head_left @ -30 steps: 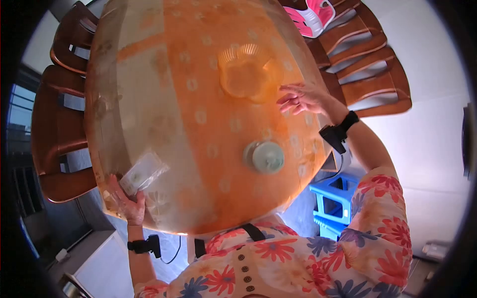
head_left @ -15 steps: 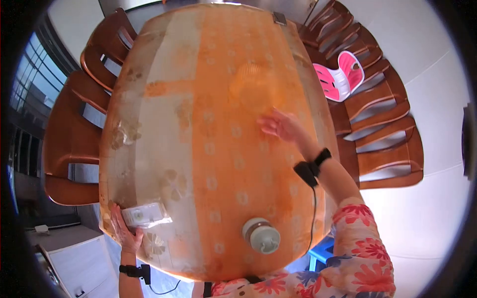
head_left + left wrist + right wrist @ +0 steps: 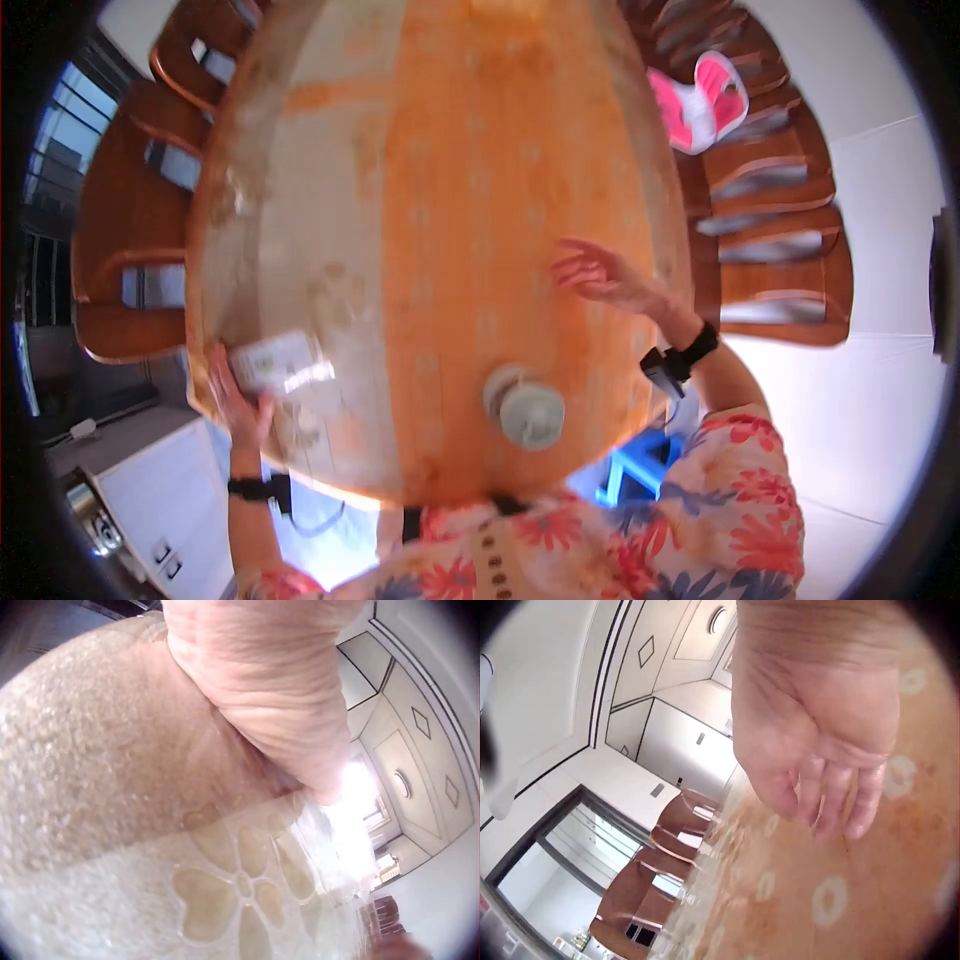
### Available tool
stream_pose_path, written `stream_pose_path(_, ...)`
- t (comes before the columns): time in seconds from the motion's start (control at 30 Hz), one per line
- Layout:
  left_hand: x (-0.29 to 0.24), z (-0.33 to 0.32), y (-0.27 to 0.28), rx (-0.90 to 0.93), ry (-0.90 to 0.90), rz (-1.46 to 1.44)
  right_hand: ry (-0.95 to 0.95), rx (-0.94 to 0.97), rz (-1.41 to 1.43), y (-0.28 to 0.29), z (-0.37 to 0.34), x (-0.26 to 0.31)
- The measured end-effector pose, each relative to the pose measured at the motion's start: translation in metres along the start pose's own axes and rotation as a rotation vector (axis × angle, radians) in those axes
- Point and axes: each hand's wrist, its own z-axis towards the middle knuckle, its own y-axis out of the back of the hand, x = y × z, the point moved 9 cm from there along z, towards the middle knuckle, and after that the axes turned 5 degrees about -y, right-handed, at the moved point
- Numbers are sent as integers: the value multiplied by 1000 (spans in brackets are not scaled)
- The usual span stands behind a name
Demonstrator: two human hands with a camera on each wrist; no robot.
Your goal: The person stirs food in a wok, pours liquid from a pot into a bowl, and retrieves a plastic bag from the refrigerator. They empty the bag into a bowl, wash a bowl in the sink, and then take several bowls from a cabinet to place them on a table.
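My left hand (image 3: 243, 405) rests on the table's near left corner with fingers straight, beside a flat white packet in clear plastic (image 3: 270, 364). In the left wrist view the heel of that hand (image 3: 262, 697) lies close over the flower-patterned table cover (image 3: 206, 900). My right hand (image 3: 605, 280) hangs over the orange part of the table, fingers loosely extended and holding nothing; in the right wrist view its palm and fingers (image 3: 821, 742) show. A jar with a pale green lid (image 3: 532, 415) stands nearer my body. A translucent amber dish (image 3: 508, 8) is cut off at the top edge.
Brown wooden chairs (image 3: 130, 230) line the left side and more chairs (image 3: 770, 260) the right. A pink and white seat (image 3: 705, 100) sits on the right-hand chairs. Below the table's right corner is a blue plastic stool (image 3: 640, 465).
My right hand has come away from the amber dish, back toward my body. My left hand stays beside the packet. The head view has shifted, so the dish now sits at the top edge.
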Motion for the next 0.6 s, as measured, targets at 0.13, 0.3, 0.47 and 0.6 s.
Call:
stream_pose_path(0.13,-5,6,0,-10,-47,32,-9,-63,-405,-77,-84,-5)
stream_pose_path(0.3,-6,0,4,-83,-116,12,208,-189,-396,-141,-110,-18)
stream_pose_path(0.47,-13,0,10,-92,-143,-92,253,-411,-324,-153,-101,-14)
stream_pose_path(0.6,-16,-2,16,-139,-191,-110,372,-497,-231,-160,-98,-15)
